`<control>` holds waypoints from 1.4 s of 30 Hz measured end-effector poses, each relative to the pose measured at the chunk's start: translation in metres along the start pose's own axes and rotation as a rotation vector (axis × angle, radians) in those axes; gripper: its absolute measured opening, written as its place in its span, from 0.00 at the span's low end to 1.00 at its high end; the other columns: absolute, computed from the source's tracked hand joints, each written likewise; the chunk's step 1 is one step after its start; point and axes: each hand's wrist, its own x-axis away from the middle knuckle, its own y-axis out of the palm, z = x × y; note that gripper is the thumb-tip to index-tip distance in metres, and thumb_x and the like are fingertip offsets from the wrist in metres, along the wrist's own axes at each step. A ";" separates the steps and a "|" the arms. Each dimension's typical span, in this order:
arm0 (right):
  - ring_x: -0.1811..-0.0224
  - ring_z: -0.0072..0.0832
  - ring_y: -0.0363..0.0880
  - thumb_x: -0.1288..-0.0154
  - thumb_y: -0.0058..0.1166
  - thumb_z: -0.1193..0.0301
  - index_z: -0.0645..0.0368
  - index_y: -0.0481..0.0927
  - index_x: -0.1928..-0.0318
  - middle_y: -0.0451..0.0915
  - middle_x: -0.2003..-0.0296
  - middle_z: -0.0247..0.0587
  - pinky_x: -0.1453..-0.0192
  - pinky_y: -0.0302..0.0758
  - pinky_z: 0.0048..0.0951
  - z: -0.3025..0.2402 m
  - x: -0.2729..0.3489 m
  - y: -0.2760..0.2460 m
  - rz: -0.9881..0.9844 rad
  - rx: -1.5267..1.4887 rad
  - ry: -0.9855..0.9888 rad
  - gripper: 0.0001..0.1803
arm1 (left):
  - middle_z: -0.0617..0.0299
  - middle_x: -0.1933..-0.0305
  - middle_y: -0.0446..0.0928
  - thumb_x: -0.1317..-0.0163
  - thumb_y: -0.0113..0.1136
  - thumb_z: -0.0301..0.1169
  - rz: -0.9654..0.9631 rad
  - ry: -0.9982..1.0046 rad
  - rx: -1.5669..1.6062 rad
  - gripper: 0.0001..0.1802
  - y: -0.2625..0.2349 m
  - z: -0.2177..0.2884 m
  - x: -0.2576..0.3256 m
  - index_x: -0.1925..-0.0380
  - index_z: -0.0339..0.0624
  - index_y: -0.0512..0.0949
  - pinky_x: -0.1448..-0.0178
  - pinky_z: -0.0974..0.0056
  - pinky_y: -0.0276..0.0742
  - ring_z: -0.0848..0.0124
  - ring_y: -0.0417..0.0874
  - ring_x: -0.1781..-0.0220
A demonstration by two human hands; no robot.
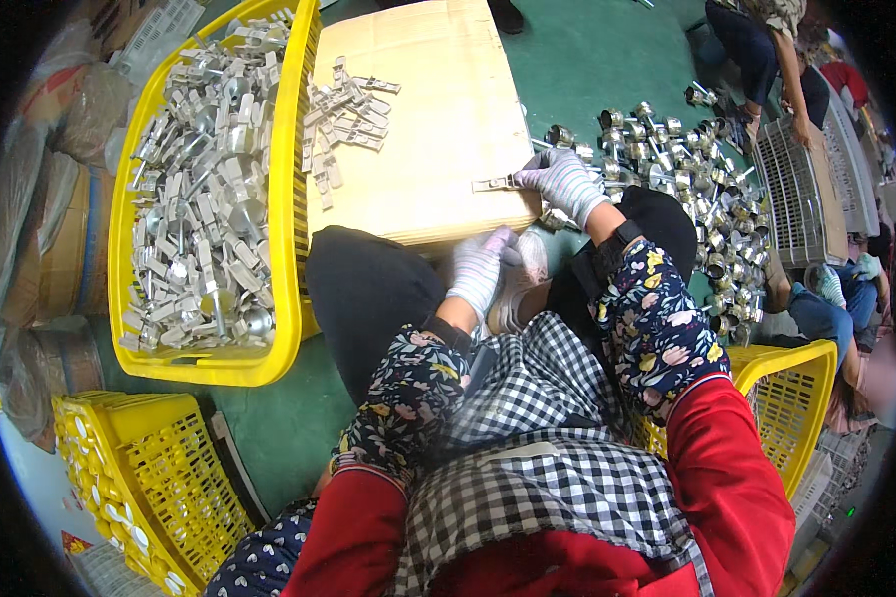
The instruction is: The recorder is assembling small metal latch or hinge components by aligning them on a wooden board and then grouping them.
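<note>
My right hand (pixel 565 184), in a striped glove, pinches the end of a small flat grey handle-like part (pixel 492 184) at the right front of a cardboard-topped work surface (pixel 438 109). The part lies on or just above the cardboard. Below the front edge, my left hand (pixel 478 267) is closed, its thumb and fingers drawn together; whatever it may hold is hidden. Similar grey parts (pixel 348 114) lie in a loose pile on the cardboard's left side.
At the left stands a yellow basket (pixel 296 199) heaped with grey and metal parts. Round metal pieces with stems (pixel 712 199) cover the green floor (pixel 587 60) at the right. Another yellow basket (pixel 816 398) stands by my right elbow. Co-workers sit at the far right.
</note>
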 end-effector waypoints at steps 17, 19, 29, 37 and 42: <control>0.59 0.46 0.79 0.46 0.58 0.53 0.64 0.72 0.53 0.79 0.63 0.57 0.54 0.74 0.40 -0.053 0.025 -0.006 0.223 0.794 -0.073 0.29 | 0.60 0.81 0.78 0.40 0.56 0.34 0.014 -0.013 0.028 0.12 0.003 0.006 0.000 0.73 0.35 0.79 0.69 0.68 0.70 0.73 0.75 0.80; 0.61 0.45 0.80 0.45 0.58 0.55 0.61 0.73 0.54 0.79 0.65 0.58 0.56 0.75 0.38 -0.082 0.027 0.011 0.283 0.707 -0.265 0.25 | 0.59 0.78 0.79 0.40 0.55 0.33 0.059 0.225 0.013 0.12 0.003 -0.007 -0.005 0.71 0.33 0.79 0.67 0.67 0.72 0.72 0.76 0.77; 0.38 0.42 0.63 0.43 0.48 0.69 0.47 0.71 0.47 0.68 0.43 0.44 0.38 0.60 0.45 -0.139 -0.052 0.178 0.211 1.038 -1.245 0.21 | 0.58 0.57 0.79 0.38 0.49 0.35 -0.338 0.187 0.635 0.16 0.006 -0.117 -0.071 0.55 0.38 0.76 0.59 0.68 0.73 0.73 0.77 0.58; 0.49 0.39 0.71 0.38 0.45 0.66 0.43 0.70 0.45 0.75 0.56 0.42 0.45 0.65 0.44 -0.141 -0.029 0.160 -0.171 1.068 -0.830 0.19 | 0.57 0.55 0.78 0.36 0.45 0.37 -0.304 0.151 0.516 0.17 -0.005 -0.128 -0.075 0.54 0.40 0.77 0.57 0.69 0.73 0.70 0.77 0.55; 0.61 0.43 0.76 0.42 0.52 0.63 0.55 0.73 0.52 0.77 0.64 0.47 0.57 0.72 0.42 -0.136 -0.016 0.138 -0.039 0.744 -0.797 0.18 | 0.57 0.54 0.78 0.35 0.43 0.38 -0.297 0.103 0.438 0.18 -0.008 -0.128 -0.076 0.54 0.42 0.77 0.55 0.69 0.72 0.68 0.77 0.54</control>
